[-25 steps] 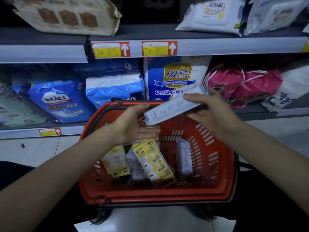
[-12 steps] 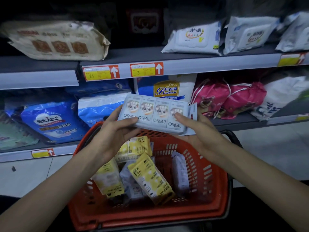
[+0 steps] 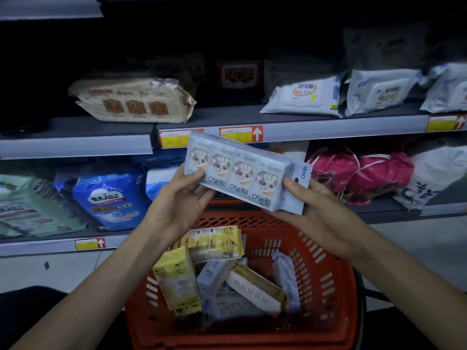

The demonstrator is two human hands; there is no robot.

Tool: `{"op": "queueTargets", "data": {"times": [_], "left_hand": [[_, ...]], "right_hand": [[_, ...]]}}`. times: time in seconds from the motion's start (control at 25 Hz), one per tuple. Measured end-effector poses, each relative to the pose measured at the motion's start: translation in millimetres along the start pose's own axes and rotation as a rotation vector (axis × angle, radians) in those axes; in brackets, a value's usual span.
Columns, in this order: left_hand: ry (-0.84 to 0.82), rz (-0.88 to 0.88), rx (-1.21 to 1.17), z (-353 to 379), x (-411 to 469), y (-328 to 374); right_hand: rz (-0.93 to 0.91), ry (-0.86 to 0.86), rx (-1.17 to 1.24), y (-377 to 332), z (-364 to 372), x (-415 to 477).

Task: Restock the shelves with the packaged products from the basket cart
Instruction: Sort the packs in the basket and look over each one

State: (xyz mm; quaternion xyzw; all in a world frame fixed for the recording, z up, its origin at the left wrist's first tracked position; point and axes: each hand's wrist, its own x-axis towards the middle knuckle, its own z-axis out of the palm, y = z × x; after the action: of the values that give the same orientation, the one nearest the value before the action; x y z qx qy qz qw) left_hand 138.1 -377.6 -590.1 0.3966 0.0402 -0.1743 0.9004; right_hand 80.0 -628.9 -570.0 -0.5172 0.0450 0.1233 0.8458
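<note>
Two bare forearms are showing, entering from the lower corners. Left hand [image 3: 179, 208]: no glove, ring, watch or bracelet is showing; fingers [image 3: 195, 174] are slender, with short, unpainted nails. Right hand [image 3: 318, 210]: likewise bare, its thumb nail short and plain. No sleeve is reaching either wrist; both forearms are showing uncovered up to the frame's edge.

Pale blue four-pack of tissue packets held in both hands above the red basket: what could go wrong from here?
1. The pale blue four-pack of tissue packets is pinched only at its ends by the left hand and right hand; it may sag or slip into the red plastic basket.
2. The grey middle shelf shows a gap between the beige wrapped pack and the white wipes pack, and sliding it in could nudge either neighbour.
</note>
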Motion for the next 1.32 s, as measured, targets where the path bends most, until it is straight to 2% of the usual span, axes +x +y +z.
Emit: {"op": "queueTargets", "data": {"times": [0.2, 0.4, 0.56, 0.72, 0.84, 1.04, 1.2, 1.32], "left_hand": [[0.027, 0.202, 0.181, 10.2, -6.1, 21.0], [0.166, 0.444, 0.734, 30.8, -26.8, 37.9], [0.195, 0.550, 0.988, 50.7, -39.5, 52.1], [0.164, 0.663, 1.000, 81.0, -51.4, 75.1], [0.115, 0.760, 0.983, 104.0, -63.8, 89.6], [-0.014, 0.862, 1.040, 115.4, -67.0, 130.4], [0.012, 0.956, 1.026, 108.6, -45.4, 190.9], [0.086, 0.991, 1.051, 104.5, -23.2, 242.5]], "right_hand": [[-0.091, -0.068, -0.003, -12.1, 20.2, 1.3], [-0.228, -0.082, -0.035, -17.5, 39.1, -3.8], [-0.288, -0.042, -0.022, -22.6, 51.2, -10.3], [-0.362, -0.030, 0.044, -43.1, 78.7, -18.8], [-0.487, 0.005, 0.025, -64.3, 109.4, -19.3], [-0.792, 0.037, -0.098, -98.4, 177.1, 1.8], [-0.949, -0.017, -0.214, -125.5, 240.8, 38.0], [-1.041, 0.027, -0.466, -137.0, 281.0, 85.1]]}}
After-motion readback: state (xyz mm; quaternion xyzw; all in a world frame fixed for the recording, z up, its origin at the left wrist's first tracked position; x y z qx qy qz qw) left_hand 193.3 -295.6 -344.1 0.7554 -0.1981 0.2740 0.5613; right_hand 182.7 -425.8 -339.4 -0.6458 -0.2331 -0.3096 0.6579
